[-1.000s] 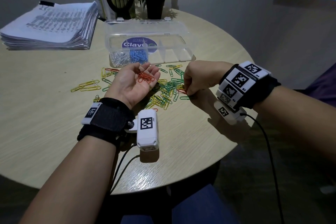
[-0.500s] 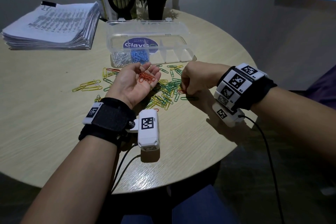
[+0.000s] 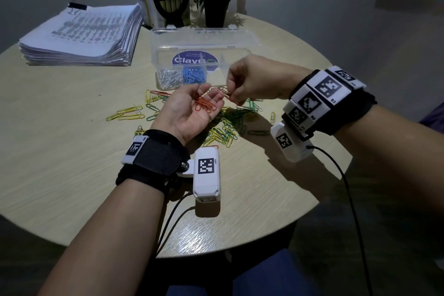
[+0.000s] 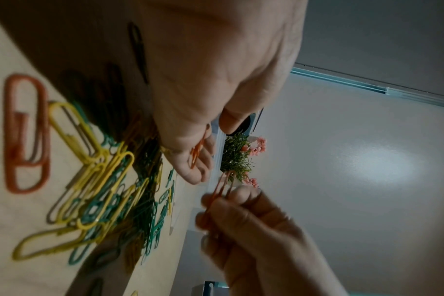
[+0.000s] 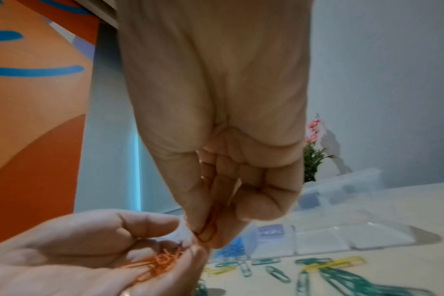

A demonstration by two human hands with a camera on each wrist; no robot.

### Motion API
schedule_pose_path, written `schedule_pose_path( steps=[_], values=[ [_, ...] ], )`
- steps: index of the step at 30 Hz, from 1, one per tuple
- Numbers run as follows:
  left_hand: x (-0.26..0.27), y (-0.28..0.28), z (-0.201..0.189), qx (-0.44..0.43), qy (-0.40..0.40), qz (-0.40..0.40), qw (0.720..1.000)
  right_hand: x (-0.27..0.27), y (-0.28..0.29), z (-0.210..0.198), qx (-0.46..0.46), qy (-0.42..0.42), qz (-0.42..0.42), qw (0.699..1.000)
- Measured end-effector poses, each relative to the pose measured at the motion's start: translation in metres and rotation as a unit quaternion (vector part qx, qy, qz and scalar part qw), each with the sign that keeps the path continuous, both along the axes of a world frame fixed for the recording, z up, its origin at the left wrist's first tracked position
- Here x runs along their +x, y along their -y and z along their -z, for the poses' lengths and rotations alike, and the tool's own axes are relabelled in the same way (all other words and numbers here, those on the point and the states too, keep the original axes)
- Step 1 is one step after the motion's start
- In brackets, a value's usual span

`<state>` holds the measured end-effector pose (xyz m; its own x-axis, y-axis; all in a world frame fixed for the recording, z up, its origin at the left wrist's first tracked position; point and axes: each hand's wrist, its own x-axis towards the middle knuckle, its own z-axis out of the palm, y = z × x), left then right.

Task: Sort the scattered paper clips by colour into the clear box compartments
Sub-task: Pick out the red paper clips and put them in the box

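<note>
Pinching an orange clip (image 3: 225,95) in my right hand (image 3: 252,79) beside my cupped left palm (image 3: 189,110) of clips (image 3: 204,106). Only the head view shows the box (image 3: 204,55)'s silver and blue piles

Light: dim room, glare on table (image 3: 199,235) front edge.
Shadows: soft, under both wrists.
Blur: wrist views soft, near clips smeared.
Edges: head view bends outward.
</note>
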<state>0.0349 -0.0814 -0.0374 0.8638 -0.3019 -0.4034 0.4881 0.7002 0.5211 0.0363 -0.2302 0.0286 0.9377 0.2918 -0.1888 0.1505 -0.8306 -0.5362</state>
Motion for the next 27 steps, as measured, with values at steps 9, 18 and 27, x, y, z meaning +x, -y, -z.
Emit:
schedule_pose_path(
  steps=[9, 18, 27],
  values=[
    [0.002, -0.004, 0.000, -0.052, -0.002, -0.024, 0.998, 0.004, -0.026, -0.006, -0.008, 0.084, 0.005, 0.996],
    [0.008, -0.049, -0.007, -0.026, 0.039, -0.107, 0.993, -0.028, -0.039, 0.021, -0.149, -0.014, -0.131, 0.980],
    [0.009, -0.087, -0.009, -0.026, 0.020, -0.151, 0.988, -0.032, -0.053, 0.032, -0.186, -0.038, -0.150, 0.970]
  ],
)
